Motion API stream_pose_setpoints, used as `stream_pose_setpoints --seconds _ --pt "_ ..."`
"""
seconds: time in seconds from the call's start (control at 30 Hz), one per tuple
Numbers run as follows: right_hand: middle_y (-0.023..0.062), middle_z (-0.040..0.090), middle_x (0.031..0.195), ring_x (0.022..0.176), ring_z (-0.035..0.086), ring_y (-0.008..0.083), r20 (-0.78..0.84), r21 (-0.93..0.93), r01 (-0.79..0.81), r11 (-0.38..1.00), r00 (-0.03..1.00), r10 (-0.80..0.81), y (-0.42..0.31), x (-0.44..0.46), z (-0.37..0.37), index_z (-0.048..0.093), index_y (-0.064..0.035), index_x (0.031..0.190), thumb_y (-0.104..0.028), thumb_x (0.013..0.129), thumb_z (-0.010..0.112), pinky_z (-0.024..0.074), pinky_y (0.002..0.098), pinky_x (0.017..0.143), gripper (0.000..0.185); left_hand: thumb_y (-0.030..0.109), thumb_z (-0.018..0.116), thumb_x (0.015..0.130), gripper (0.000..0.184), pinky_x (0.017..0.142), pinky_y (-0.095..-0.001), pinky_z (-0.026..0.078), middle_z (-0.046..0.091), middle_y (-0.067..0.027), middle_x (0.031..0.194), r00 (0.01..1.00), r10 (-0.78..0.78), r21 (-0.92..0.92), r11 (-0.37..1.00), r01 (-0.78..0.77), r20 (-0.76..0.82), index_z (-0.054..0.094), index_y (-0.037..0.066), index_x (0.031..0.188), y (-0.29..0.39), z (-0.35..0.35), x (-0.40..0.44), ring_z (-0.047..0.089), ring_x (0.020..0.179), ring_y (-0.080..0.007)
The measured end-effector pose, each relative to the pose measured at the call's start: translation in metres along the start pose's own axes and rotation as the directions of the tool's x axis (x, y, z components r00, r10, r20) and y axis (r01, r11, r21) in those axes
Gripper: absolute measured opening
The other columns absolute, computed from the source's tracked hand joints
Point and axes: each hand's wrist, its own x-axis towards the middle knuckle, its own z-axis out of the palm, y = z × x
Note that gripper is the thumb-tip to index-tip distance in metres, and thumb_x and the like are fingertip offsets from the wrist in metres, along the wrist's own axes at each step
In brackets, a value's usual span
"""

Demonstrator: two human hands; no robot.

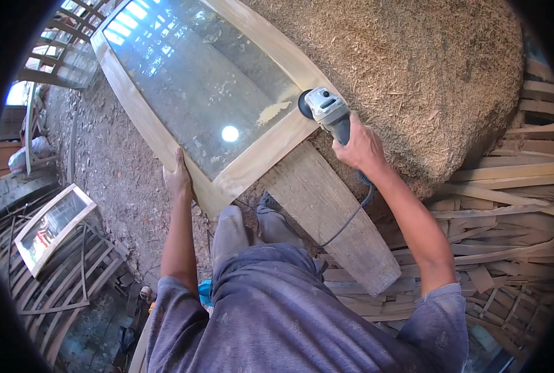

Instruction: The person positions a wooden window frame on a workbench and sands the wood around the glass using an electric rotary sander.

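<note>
Greyish-purple cloth shirt (283, 317): creased, with small faint motifs
Left sleeve (174, 326): short, loose
Right sleeve (438, 320): short, faintly patterned
Greyish cloth trousers (230, 233): paler at the left knee

Frame (266, 153) — matt wood; pane (205, 84) — glossy

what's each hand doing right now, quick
Left hand: against the wooden frame's edge; whether its fingers are closed cannot be told.
Right hand: closed, holding the power tool.

A broad sawdust mound (426, 81) rises between littered ground (103, 143) and piled wooden strips (507, 230).
</note>
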Motion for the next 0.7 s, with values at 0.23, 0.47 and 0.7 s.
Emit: stream_pose_setpoints --seconds 0.23,0.47,0.7 --pt "0.0331 0.068 0.105 0.101 0.068 0.0471 -0.027 0.028 -0.033 0.999 0.999 0.034 -0.012 -0.001 -0.001 0.042 0.0008 0.135 -0.031 0.081 0.071 0.0544 0.0535 0.09 0.069 0.061 0.075 0.086 0.076 0.082 -0.0379 0.056 0.071 -0.0172 0.104 1.0 0.006 0.03 1.0 -0.005 -0.015 0.061 -0.005 0.122 -0.006 -0.002 0.006 0.07 0.091 -0.026" --pt "0.0288 0.07 0.095 0.09 0.071 0.0459 0.147 0.031 0.217 0.976 0.965 -0.219 -0.048 -0.044 0.039 0.042 -0.0014 0.13 -0.027 0.082 0.071 0.0571 0.0536 0.084 0.063 0.06 0.075 0.086 0.074 0.083 -0.0378 0.056 0.071 -0.0169 0.105 1.0 0.019 -0.001 1.0 -0.019 -0.013 0.062 -0.004 0.122 -0.011 0.001 0.007 0.07 0.093 -0.0254" --pt "0.0306 0.069 0.108 0.095 0.072 0.0432 0.009 0.009 -0.037 0.999 0.999 0.037 -0.009 -0.003 -0.008 0.041 0.0026 0.139 -0.027 0.082 0.072 0.0582 0.0502 0.089 0.071 0.058 0.075 0.087 0.07 0.078 -0.0369 0.056 0.07 -0.0138 0.102 1.0 0.019 -0.033 0.999 -0.019 -0.016 0.062 -0.003 0.117 0.0 0.002 -0.001 0.068 0.087 -0.0226"
